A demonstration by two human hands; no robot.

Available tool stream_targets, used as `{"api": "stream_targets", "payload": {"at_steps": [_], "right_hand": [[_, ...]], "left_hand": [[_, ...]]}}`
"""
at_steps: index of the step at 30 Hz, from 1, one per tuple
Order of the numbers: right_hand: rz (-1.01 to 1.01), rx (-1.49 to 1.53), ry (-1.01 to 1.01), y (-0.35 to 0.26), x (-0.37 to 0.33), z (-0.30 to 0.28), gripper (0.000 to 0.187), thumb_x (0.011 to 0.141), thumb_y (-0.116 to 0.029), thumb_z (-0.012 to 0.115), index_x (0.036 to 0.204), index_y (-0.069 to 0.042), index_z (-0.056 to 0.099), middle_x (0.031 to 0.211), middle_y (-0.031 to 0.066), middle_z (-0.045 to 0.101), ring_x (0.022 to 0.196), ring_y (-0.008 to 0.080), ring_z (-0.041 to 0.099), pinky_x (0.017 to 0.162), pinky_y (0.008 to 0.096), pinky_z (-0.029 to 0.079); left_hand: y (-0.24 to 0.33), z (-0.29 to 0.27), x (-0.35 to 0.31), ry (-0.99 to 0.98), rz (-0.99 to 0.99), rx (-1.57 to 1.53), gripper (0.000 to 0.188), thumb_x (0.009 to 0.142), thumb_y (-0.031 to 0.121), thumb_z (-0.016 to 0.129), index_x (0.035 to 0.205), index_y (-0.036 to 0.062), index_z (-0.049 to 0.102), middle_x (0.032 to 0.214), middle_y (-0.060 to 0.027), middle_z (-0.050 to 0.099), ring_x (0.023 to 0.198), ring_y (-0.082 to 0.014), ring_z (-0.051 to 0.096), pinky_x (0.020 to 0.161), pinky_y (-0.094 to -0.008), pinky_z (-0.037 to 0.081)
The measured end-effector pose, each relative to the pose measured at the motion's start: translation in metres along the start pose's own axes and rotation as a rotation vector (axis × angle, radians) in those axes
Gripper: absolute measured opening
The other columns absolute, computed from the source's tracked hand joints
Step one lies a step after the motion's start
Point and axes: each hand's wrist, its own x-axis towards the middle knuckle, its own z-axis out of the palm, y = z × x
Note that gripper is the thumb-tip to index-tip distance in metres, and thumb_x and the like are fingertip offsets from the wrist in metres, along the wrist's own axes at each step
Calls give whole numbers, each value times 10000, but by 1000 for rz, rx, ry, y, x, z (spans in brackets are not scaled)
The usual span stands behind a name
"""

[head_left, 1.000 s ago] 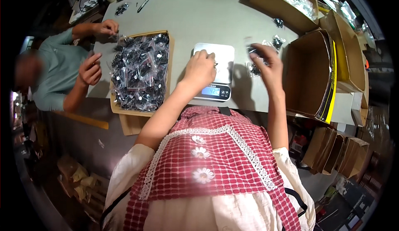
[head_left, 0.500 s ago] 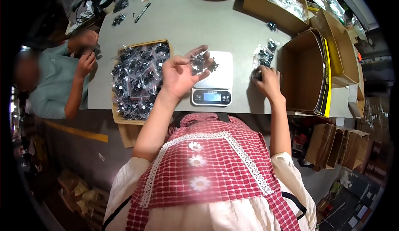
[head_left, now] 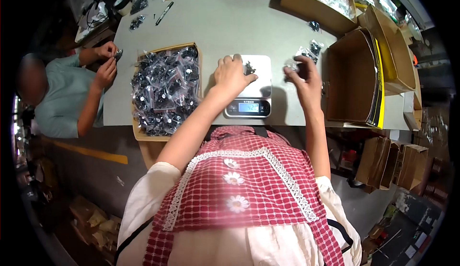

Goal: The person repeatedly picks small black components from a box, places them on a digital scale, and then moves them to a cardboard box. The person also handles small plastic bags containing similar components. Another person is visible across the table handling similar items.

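Palm down over the left part of a white digital scale (head_left: pixel 258 91), my left hand (head_left: pixel 230 78) has its thumb stretched out apart from its curved fingers. Whatever lies under that palm is hidden. Small dark pieces (head_left: pixel 249 68) rest on the scale plate beside my thumb and fingertips. Farther right, my right hand (head_left: pixel 310 80) is raised over the table, its thumb and fingers closed on a small clear plastic bag (head_left: pixel 291 66); the bag's contents are too blurred to tell. Just beyond it lie several small bags of black parts (head_left: pixel 314 48).
An open carton of bagged black parts (head_left: pixel 165 91) stands left of the scale. An upright cardboard box (head_left: pixel 352 81) is at right, with a carton of clear bags (head_left: pixel 318 2) behind it. A marker pen (head_left: pixel 164 13) lies far left. A co-worker (head_left: pixel 67 91) handles something small at left.
My left hand has turned from palm up, with a clear bag in it, to palm down over the scale. My right hand has lifted from the table with a small bag.
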Motion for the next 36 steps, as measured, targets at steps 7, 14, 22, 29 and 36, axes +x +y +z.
{"api": "stream_targets", "payload": {"at_steps": [7,14,22,29,36], "right_hand": [[-160,-927,212,67,10,-39,697,853,-291,777,1440,-19,516,1424,296,509,1296,467,510,1065,541,452],[95,-780,149,96,-27,-65,572,868,-235,762,1346,-3,552,1307,309,572,1161,491,591,994,500,503],[353,457,267,86,-31,-65,405,898,-46,763,1256,23,587,937,46,655,716,68,577,604,197,462],[362,622,207,57,-21,-31,437,905,-103,784,1281,19,596,1073,43,640,818,61,580,657,187,460],[268,522,-96,16,-16,6,472,935,-165,767,1340,2,591,1195,98,640,972,139,638,775,240,518]], "left_hand": [[-29,-5,9,-129,-193,-1089,233,890,229,657,987,21,698,921,-76,714,893,-210,688,726,-354,584],[-39,-46,-4,-453,-164,-2164,489,797,36,609,1282,-22,575,1285,-233,624,1055,-303,677,850,-438,642],[-16,-48,-11,-310,-60,-1494,450,810,36,761,1252,64,685,1057,-97,694,907,-143,681,677,-254,528],[-16,1,-4,24,170,-427,509,800,346,835,1260,162,720,988,-152,759,754,-249,701,703,-363,548],[-18,10,-5,64,128,-15,406,794,315,762,1162,144,757,977,-184,687,945,-371,688,807,-474,545]]}}
